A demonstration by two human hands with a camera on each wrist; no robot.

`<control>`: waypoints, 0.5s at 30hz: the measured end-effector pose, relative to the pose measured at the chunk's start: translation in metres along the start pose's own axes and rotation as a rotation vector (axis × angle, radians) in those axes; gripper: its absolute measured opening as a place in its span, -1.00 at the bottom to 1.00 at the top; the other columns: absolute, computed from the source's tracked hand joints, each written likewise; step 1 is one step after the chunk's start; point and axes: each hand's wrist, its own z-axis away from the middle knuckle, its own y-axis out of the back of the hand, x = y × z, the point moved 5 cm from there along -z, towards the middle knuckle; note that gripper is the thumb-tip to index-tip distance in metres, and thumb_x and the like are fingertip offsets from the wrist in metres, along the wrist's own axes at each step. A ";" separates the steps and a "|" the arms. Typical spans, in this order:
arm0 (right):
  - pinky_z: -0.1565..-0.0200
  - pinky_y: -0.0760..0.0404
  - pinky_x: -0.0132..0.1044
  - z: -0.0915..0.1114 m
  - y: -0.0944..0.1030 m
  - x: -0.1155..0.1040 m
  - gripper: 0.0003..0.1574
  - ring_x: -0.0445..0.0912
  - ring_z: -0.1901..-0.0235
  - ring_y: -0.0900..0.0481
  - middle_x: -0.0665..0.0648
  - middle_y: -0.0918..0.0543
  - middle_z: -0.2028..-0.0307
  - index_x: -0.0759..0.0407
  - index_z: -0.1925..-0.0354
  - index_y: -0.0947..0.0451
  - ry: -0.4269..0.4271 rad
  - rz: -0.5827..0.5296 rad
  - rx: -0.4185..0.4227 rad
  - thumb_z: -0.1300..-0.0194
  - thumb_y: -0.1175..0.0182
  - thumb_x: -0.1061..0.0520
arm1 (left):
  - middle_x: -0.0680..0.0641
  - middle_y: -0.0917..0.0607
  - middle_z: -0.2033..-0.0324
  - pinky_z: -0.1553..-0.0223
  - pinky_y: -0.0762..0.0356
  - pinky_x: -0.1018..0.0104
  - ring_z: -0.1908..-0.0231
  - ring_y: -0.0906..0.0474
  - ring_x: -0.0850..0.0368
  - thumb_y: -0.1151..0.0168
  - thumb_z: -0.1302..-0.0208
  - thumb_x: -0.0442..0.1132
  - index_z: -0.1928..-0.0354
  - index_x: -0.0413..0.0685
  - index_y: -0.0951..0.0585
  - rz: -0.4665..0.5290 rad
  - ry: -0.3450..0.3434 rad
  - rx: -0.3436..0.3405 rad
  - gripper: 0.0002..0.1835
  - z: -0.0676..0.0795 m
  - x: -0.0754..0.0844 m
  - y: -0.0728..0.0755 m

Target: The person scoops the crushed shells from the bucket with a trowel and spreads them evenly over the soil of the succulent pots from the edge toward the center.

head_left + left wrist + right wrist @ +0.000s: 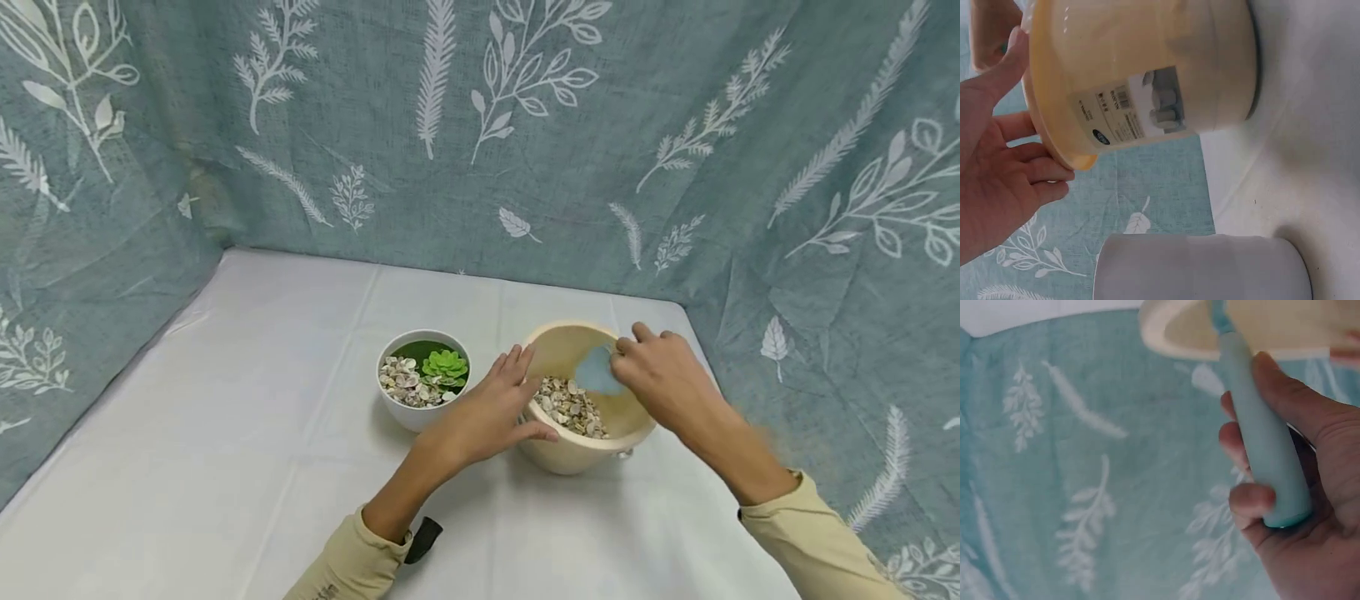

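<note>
My right hand [663, 379] grips the pale blue-green handle [1266, 431] of a hand trowel. Its bluish blade [597, 371] dips inside a cream bucket [566, 458], beside a heap of small shells or pebbles [572, 407] at the bottom left. Across the bucket's left rim rests my left hand [487, 408], fingers extended and thumb spread along the front rim. In the left wrist view, a printed label [1132, 109] shows on the bucket's side. Left of the bucket stands a white bowl [408, 417] holding more shells or pebbles [412, 385] and a green succulent [446, 367].
A white cloth [247, 400] covers the table. Teal fabric with white leaf prints [420, 192] hangs behind it and along both sides. The white bowl stands close to my left forearm. Near my left cuff is a small black piece [423, 540].
</note>
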 end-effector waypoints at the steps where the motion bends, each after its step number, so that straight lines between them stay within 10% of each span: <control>1: 0.71 -0.26 -0.24 -0.001 -0.005 -0.006 -0.70 0.01 0.55 -0.36 0.10 -0.50 0.62 0.10 0.73 -0.47 0.024 0.029 -0.003 0.05 -0.34 0.33 | -0.32 0.01 -0.36 -0.34 0.11 0.09 -0.37 0.16 -0.16 0.01 -0.09 0.36 -0.28 -0.15 -0.33 -0.010 0.001 -0.004 -0.13 0.000 0.001 -0.002; 15: 0.72 -0.43 -0.24 -0.007 -0.052 -0.033 -0.71 -0.08 0.71 -0.30 0.09 -0.41 0.79 0.17 0.75 -0.48 0.005 0.223 -0.126 0.05 -0.33 0.33 | -0.27 0.02 -0.38 -0.33 0.04 0.10 -0.37 0.15 -0.14 0.02 -0.08 0.38 -0.33 -0.05 -0.27 0.009 0.031 0.020 -0.12 0.001 -0.002 -0.006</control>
